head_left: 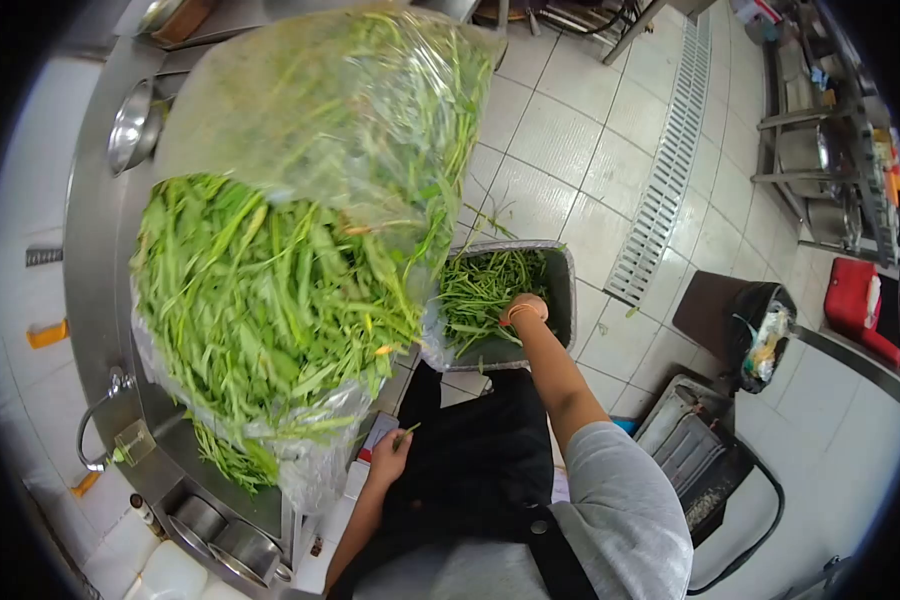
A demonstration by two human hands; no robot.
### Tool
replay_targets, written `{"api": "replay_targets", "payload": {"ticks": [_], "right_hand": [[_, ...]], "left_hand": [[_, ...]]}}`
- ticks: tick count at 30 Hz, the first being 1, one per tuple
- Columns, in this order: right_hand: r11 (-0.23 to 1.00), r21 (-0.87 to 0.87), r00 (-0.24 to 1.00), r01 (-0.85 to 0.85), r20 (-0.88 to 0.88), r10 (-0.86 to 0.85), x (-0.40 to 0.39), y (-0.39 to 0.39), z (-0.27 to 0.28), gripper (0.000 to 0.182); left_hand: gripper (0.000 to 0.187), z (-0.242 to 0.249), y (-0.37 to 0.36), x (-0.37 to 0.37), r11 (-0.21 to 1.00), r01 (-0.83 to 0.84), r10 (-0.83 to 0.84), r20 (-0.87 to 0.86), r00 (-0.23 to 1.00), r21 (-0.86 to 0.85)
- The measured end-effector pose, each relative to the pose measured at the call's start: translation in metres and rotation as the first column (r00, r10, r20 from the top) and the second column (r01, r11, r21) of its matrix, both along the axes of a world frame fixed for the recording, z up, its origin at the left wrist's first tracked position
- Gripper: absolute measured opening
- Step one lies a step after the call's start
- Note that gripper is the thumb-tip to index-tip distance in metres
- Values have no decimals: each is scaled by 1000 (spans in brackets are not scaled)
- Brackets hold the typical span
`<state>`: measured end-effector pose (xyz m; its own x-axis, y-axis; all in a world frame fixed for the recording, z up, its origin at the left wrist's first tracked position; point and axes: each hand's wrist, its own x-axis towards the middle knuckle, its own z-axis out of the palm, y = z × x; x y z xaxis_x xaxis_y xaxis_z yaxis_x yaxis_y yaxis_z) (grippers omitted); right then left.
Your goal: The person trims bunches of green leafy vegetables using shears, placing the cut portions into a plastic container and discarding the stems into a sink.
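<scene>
A big clear plastic bag (320, 110) lies open on the steel counter, full of leafy green vegetables (260, 290). On the floor beside it stands a grey bin (565, 300) lined with plastic, holding cut green stems (485, 285). My right hand (526, 306), with an orange band at the wrist, reaches into the bin over the stems; its fingers are partly hidden. Near my apron, below the bag's edge, my left hand (390, 458) is closed on a short green stem (407, 433).
A steel bowl (135, 127), a faucet (95, 425) and steel pots (240, 550) are at the left. A floor drain grate (660, 160) runs past the bin. To the right are a brown trash bin (710, 315), a red container (855, 305) and metal shelving (805, 180).
</scene>
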<state>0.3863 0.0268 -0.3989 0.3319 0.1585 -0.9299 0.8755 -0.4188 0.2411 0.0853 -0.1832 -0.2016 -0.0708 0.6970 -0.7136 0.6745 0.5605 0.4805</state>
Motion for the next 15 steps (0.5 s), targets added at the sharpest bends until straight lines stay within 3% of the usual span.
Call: {"api": "replay_targets", "payload": {"ticks": [1, 3, 4, 8, 11, 14, 15], "right_hand": [[1000, 9, 1000, -15, 6, 15, 7, -1, 26, 35], [987, 155, 979, -50, -188, 79, 22, -9, 93, 48], [993, 111, 980, -36, -190, 57, 26, -4, 131, 59], [954, 283, 969, 101, -247, -30, 50, -23, 200, 69], [910, 352, 958, 218, -255, -131, 52, -37, 254, 77], [863, 452, 969, 226, -192, -153, 62, -65, 237, 77], [843, 495, 973, 211, -184, -136, 63, -74, 233, 76]], "left_hand": [[19, 11, 15, 12, 996, 26, -31, 64, 997, 86], [16, 34, 37, 32, 971, 66, -107, 168, 980, 231], [15, 37, 45, 39, 951, 48, -129, 250, 960, 306], [13, 103, 89, 67, 908, 0, -142, 308, 941, 419], [13, 171, 111, 63, 759, -199, -67, 377, 924, 620], [14, 225, 103, 25, 697, -395, 218, 349, 912, 598], [14, 225, 96, 7, 560, -483, 293, 384, 876, 673]]}}
